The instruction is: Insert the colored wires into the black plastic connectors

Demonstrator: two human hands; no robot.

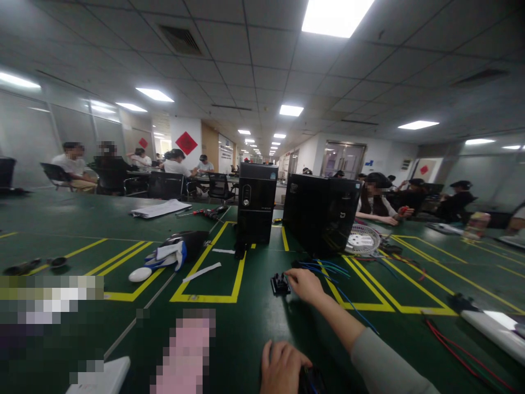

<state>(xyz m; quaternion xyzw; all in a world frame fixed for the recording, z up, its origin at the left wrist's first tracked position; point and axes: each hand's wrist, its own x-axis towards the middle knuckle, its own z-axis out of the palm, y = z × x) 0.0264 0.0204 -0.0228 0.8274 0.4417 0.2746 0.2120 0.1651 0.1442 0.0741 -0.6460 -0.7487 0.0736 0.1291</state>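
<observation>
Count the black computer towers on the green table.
2: the narrow tower near the middle of view, and the wider tower just right of it. Others could be hidden behind them.

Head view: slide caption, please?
Right hand at a small black part, left hand at a dark object, on a green table.

green table (246,334), yellow tape lines (217,299) | centre: two black towers (256,205), small black part (280,285) | centre-left: papers (161,208) | centre-right: blue wires (326,267) | lower right: red wires (454,357)
</observation>
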